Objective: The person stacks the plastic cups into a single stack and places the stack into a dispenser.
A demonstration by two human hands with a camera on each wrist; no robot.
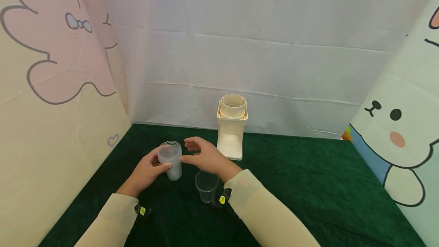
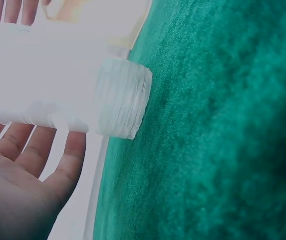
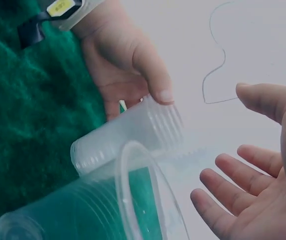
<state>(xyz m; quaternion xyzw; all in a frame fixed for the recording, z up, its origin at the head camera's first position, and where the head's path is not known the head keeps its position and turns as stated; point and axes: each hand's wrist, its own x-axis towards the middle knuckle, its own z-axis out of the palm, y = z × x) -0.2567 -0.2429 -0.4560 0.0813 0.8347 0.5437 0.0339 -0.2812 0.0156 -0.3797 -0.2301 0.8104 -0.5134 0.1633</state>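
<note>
Translucent plastic cup stack (image 1: 175,166), mouth up, sits gripped in the left hand (image 1: 146,173), just left of the relaxed, empty right hand (image 1: 206,157).

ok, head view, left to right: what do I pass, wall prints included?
Pink cartoon print → left hand → stack of clear cups → single clear cup → cream stand → white cartoon print. Right hand left out: its span overlaps the single cup's.
</note>
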